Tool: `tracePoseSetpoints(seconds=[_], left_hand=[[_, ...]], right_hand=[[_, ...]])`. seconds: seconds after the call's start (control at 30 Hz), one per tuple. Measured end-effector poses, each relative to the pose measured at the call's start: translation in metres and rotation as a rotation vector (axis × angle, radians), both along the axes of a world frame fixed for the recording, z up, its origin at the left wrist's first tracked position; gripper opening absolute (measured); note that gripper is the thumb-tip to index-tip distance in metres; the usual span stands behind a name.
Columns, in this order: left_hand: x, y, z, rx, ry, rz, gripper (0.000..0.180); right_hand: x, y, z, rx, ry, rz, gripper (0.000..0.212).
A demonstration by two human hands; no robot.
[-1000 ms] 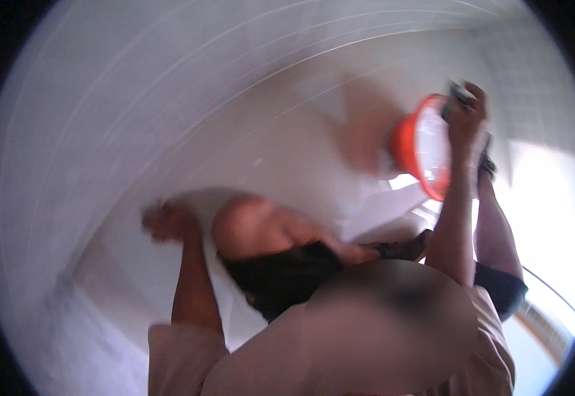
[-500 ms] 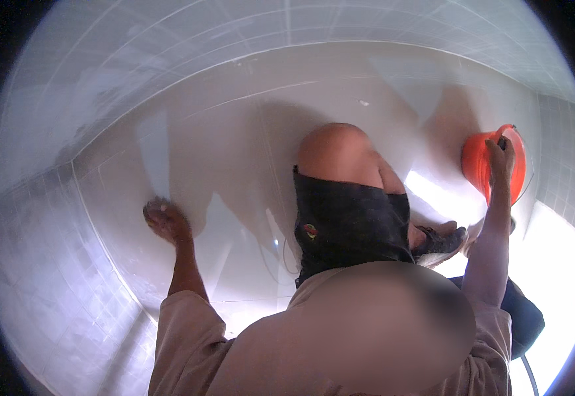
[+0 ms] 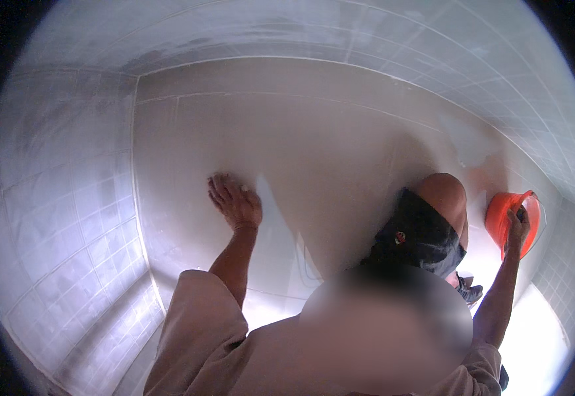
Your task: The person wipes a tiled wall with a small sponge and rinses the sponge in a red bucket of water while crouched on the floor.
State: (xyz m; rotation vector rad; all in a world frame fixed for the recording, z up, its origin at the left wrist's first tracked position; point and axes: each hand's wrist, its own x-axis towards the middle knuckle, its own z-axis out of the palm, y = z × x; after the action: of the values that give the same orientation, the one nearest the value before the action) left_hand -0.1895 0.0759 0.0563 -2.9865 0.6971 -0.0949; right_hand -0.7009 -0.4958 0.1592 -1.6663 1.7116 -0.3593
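Note:
My left hand [image 3: 236,201] rests palm down on the light tiled floor [image 3: 281,138], fingers stretched out and a little spread. I see nothing held in it. Over at the right, my right hand [image 3: 518,226] has its fingers closed on the rim of an orange-red bucket [image 3: 498,218], which leans to one side. Something small and dark shows by those fingers, too unclear to name. The bucket's inside is mostly hidden by my hand and the angle.
Grey-white tiled walls [image 3: 69,178] enclose the floor on the left, at the far side and on the right. My bent knee [image 3: 444,195] and dark shorts [image 3: 413,234] are between my hands. Bright light falls through an opening [image 3: 531,336] at the lower right.
My left hand has come into contact with the floor, flatter and further from the left wall. My view has swung left. The right hand stays on the bucket, which appears more tilted.

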Motion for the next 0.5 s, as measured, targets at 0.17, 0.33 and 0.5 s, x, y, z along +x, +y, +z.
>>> tracePoseSetpoints(seconds=[0.17, 0.33, 0.5], left_hand=[[-0.006, -0.021, 0.016, -0.072, 0.100, 0.001, 0.063], [-0.022, -0.045, 0.032, -0.080, 0.138, -0.014, 0.063], [-0.033, -0.084, 0.039, 0.161, 0.281, 0.052, 0.065]], right_hand=[[0.068, 0.023, 0.003, -0.043, -0.108, 0.030, 0.045], [0.145, 0.035, 0.026, -0.015, -0.192, 0.015, 0.045], [0.160, 0.037, 0.037, -0.084, -0.096, 0.095, 0.051]])
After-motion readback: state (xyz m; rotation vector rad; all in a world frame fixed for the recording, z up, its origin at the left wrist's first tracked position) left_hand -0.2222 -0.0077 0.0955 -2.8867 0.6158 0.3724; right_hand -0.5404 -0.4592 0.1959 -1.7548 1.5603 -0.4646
